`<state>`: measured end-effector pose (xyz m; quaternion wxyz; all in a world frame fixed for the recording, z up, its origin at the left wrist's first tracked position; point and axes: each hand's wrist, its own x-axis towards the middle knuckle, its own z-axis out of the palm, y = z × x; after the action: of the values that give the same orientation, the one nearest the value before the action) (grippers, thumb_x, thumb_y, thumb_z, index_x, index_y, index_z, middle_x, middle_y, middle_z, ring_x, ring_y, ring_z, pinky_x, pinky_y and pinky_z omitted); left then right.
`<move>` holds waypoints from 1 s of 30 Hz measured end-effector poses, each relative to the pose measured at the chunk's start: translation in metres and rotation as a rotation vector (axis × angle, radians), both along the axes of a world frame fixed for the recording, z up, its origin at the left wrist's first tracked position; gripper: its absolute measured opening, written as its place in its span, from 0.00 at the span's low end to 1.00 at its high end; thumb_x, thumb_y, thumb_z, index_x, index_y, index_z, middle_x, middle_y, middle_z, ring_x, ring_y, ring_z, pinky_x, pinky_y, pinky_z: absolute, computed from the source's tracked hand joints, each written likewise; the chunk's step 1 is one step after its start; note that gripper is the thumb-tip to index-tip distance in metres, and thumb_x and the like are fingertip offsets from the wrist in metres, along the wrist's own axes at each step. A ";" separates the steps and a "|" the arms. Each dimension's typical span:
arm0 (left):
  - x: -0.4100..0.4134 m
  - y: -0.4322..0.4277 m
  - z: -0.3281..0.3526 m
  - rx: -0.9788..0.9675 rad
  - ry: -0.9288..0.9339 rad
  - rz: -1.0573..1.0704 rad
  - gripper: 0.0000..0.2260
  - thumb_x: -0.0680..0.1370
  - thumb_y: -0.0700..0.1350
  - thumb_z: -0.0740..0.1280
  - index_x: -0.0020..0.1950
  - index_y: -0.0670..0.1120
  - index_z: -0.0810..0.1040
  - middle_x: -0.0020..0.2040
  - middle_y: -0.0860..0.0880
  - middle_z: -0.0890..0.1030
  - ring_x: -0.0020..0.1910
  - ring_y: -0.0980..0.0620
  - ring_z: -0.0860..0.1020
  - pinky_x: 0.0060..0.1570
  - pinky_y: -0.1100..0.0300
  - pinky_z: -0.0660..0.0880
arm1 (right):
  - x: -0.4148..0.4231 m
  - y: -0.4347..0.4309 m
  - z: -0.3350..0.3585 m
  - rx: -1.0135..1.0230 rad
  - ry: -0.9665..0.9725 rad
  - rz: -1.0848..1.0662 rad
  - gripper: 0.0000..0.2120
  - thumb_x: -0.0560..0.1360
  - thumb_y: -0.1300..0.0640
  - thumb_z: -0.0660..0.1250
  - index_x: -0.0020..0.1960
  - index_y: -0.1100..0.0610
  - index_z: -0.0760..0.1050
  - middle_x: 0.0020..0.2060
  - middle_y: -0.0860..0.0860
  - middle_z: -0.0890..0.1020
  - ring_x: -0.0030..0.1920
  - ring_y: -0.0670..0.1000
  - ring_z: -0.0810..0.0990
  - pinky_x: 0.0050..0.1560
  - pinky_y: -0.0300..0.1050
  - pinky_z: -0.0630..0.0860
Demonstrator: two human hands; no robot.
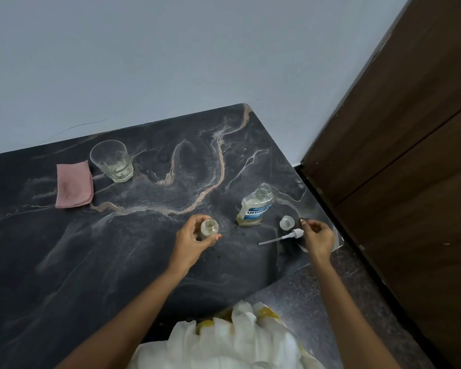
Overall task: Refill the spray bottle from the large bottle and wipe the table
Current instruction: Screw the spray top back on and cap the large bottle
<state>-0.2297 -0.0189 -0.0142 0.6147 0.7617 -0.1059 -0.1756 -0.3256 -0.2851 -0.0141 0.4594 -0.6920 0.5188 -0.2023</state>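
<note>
A small clear spray bottle stands upright and uncapped on the dark marble table, and my left hand is wrapped around it. To its right stands the large clear bottle with a blue label, open at the top and holding a little pale liquid. My right hand pinches the head of the white spray pump, whose long tube lies on the table pointing left. A small clear cap sits just beyond the pump. A folded pink cloth lies at the far left.
An empty drinking glass stands beside the cloth near the wall. The table's right edge runs close to a brown wooden door. White and yellow fabric lies at the near edge, below my arms.
</note>
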 end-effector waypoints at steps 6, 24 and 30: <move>-0.001 0.000 0.000 0.003 -0.007 0.010 0.19 0.65 0.39 0.75 0.50 0.52 0.73 0.48 0.51 0.80 0.49 0.55 0.79 0.48 0.64 0.75 | -0.013 0.002 -0.020 0.337 -0.049 -0.222 0.13 0.72 0.55 0.70 0.36 0.64 0.73 0.31 0.58 0.77 0.29 0.51 0.78 0.32 0.41 0.80; -0.002 0.000 0.003 0.038 -0.017 -0.002 0.18 0.66 0.38 0.75 0.52 0.48 0.74 0.50 0.48 0.80 0.50 0.54 0.79 0.51 0.63 0.75 | -0.005 0.002 0.008 0.445 -0.136 -0.213 0.09 0.71 0.64 0.69 0.36 0.69 0.74 0.41 0.64 0.78 0.37 0.58 0.80 0.34 0.43 0.81; -0.003 0.000 0.006 0.052 -0.030 0.004 0.18 0.65 0.39 0.75 0.51 0.49 0.74 0.49 0.49 0.81 0.49 0.55 0.79 0.50 0.63 0.75 | 0.007 0.016 0.057 0.318 -0.205 -0.089 0.10 0.70 0.60 0.72 0.32 0.64 0.77 0.29 0.57 0.80 0.30 0.50 0.81 0.37 0.40 0.81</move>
<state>-0.2323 -0.0193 -0.0083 0.5934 0.7801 -0.1091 -0.1657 -0.3186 -0.2690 0.0426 0.6038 -0.5630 0.5248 -0.2073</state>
